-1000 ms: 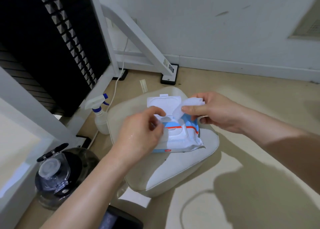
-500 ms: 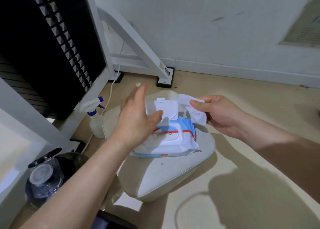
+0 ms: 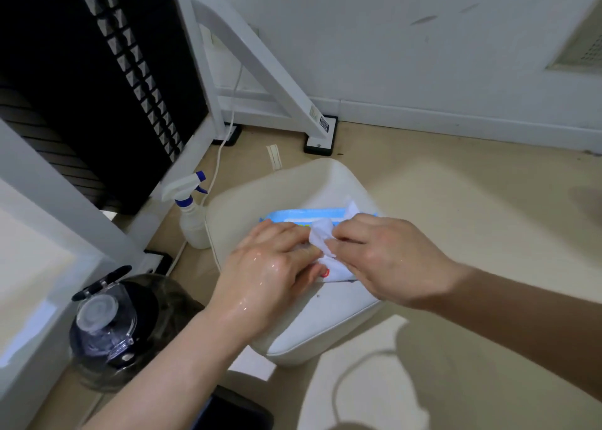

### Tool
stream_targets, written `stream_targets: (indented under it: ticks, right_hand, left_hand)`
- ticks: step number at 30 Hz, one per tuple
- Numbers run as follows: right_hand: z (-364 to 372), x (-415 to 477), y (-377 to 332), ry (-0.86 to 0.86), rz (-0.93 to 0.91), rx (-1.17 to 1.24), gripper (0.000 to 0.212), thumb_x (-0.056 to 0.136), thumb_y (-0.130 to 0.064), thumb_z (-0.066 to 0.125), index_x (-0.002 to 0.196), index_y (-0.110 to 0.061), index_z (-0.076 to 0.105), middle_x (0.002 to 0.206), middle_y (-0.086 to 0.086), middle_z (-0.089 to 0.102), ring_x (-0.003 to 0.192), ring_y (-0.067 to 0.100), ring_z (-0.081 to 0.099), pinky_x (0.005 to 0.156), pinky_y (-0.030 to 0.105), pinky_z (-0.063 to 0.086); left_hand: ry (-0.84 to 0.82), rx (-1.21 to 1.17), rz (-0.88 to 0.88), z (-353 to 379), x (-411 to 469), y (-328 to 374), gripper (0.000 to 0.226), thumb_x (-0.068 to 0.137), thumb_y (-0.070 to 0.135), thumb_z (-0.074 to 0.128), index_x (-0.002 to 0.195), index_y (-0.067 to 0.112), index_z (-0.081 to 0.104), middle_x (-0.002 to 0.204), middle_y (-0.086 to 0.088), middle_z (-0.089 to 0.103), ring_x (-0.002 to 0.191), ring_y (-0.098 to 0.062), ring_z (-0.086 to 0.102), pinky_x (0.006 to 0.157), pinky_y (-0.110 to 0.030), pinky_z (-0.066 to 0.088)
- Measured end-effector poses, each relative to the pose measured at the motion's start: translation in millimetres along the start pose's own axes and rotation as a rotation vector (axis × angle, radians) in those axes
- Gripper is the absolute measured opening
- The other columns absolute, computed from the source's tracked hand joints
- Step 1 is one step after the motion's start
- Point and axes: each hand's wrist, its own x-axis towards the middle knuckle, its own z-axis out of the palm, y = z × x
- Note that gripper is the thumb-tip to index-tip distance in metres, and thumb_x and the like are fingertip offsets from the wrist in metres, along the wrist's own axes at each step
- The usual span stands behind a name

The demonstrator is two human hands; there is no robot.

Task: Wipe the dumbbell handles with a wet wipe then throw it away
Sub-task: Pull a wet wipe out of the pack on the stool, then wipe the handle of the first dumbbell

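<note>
Since half a second ago your left hand [image 3: 277, 266] has dropped from the raised lid to lie flat on the wipe pack [image 3: 306, 216], pressing it shut against the white cushion [image 3: 312, 335]. Your right hand [image 3: 384, 260] pinches the freed wet wipe [image 3: 321, 237] just above the pack, at scene centre. The wipe is thus secured. No dumbbell is in view, so the handles remain unwiped, in my judgement.

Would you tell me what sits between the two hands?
In the head view, a crumpled white wipe sits between the left hand and right hand.
</note>
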Motion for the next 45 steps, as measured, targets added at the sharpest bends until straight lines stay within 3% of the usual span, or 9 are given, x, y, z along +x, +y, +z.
stream_targets:
  ticks: [2,5,9,16,21,27,32,39,45]
  right_hand:
    - [-10.1,10.1,3.0,0.019,0.156,0.155,0.014,0.087,-0.019,0.056,0.082,-0.020,0.069,0.075,-0.010,0.062,0.069,0.016,0.060,0.053,0.030,0.048]
    - [-41.3,29.5,10.0,0.079,0.616,1.117,0.013,0.090,-0.006,0.058,0.084,-0.010,0.068,0.069,-0.010,0.067,0.062,0.006,0.060,0.058,0.018,0.046]
    - [-67.9,36.5,14.7,0.010,0.643,1.698,0.016,0.085,0.002,0.057,0.099,-0.002,0.065,0.079,0.010,0.066,0.065,0.016,0.058,0.063,0.023,0.047]
    - [-63.7,39.0,18.2,0.213,0.869,1.809,0.021,0.085,0.006,0.049,0.080,-0.010,0.062,0.069,0.006,0.063,0.057,0.013,0.054,0.053,0.024,0.035]
    - [-59.1,42.2,15.3,0.027,0.754,1.839,0.024,0.077,0.008,0.035,0.067,-0.009,0.051,0.064,0.007,0.052,0.054,0.016,0.043,0.055,0.028,0.030]
    - [-82.3,83.0,1.7,-0.443,0.333,1.528,0.023,0.076,-0.029,0.066,0.087,-0.011,0.058,0.073,0.006,0.067,0.062,0.014,0.061,0.060,0.027,0.038]
    - [-91.5,107.6,-51.5,-0.484,0.175,1.207,0.022,0.080,-0.003,0.071,0.096,-0.006,0.057,0.078,0.006,0.074,0.072,0.022,0.069,0.067,0.036,0.051]
    - [-58.3,76.2,-124.2,-0.600,0.133,1.156,0.010,0.090,-0.004,0.058,0.083,-0.009,0.054,0.071,0.011,0.069,0.061,0.014,0.067,0.055,0.017,0.048]
    - [-51.3,47.1,-145.6,-0.589,0.373,1.040,0.014,0.085,-0.009,0.067,0.076,-0.010,0.056,0.067,0.005,0.073,0.064,0.017,0.069,0.062,0.017,0.049]
  left_hand:
    - [-0.084,-0.082,-0.139,-12.1,16.5,7.5,0.029,0.084,0.049,0.052,0.082,0.028,0.072,0.092,0.012,0.067,0.091,-0.014,0.058,0.079,-0.032,0.047]
    - [0.040,-0.468,-0.454,-28.3,36.3,13.6,0.033,0.080,0.055,0.059,0.094,0.028,0.071,0.089,0.013,0.070,0.086,-0.006,0.062,0.081,-0.030,0.049]
    - [0.086,-1.117,-0.648,-44.3,46.7,34.5,0.044,0.071,0.040,0.080,0.109,0.028,0.060,0.092,-0.004,0.074,0.084,-0.021,0.071,0.083,-0.043,0.055]
    - [0.250,-1.377,-0.738,-52.0,38.9,36.3,0.021,0.057,0.015,0.083,0.064,0.019,0.063,0.061,-0.002,0.059,0.056,-0.013,0.051,0.054,-0.020,0.043]
    - [0.296,-1.662,-0.774,-67.8,40.4,32.5,0.019,0.078,-0.002,0.059,0.074,0.017,0.060,0.066,-0.002,0.059,0.060,-0.016,0.055,0.056,-0.024,0.048]
    - [0.216,-1.288,-0.769,-97.6,27.2,27.9,0.027,0.090,-0.008,0.047,0.083,0.013,0.062,0.077,-0.007,0.063,0.065,-0.018,0.059,0.059,-0.026,0.049]
    - [0.274,-0.773,-0.874,-124.6,-17.0,12.6,0.009,0.091,0.012,0.062,0.098,0.018,0.060,0.081,-0.021,0.059,0.066,-0.019,0.056,0.058,-0.031,0.046]
    - [0.080,-0.320,-0.729,-115.3,-123.4,-5.6,0.020,0.094,0.025,0.056,0.112,0.034,0.056,0.089,-0.002,0.063,0.082,-0.014,0.057,0.071,-0.020,0.043]
    - [0.072,-0.466,-0.633,-85.1,-170.2,-31.3,0.011,0.098,0.020,0.048,0.098,0.029,0.055,0.065,0.005,0.050,0.059,-0.006,0.043,0.056,-0.018,0.035]
